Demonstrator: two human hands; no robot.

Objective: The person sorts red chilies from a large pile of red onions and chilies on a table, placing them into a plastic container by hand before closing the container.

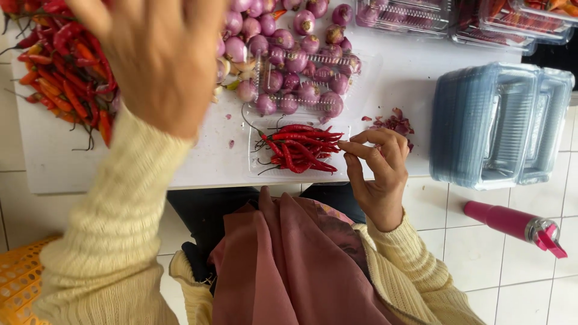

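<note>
Right hand (376, 171) touches clear tray (259, 162) of red chillies (301, 147).

Left hand (159, 57) raised, blurred, over red chilli pile (66, 72) at worktop (198, 162) left edge. Right hand (379, 171) pinching chilli tip at clear tray of red chillies (301, 149) near front edge. Behind it, clear tray of shallots (304, 84); loose shallots (271, 24) at back. Stacked clear containers (497, 123) overhang right edge. Pink bottle (518, 224) lying on floor.
</note>
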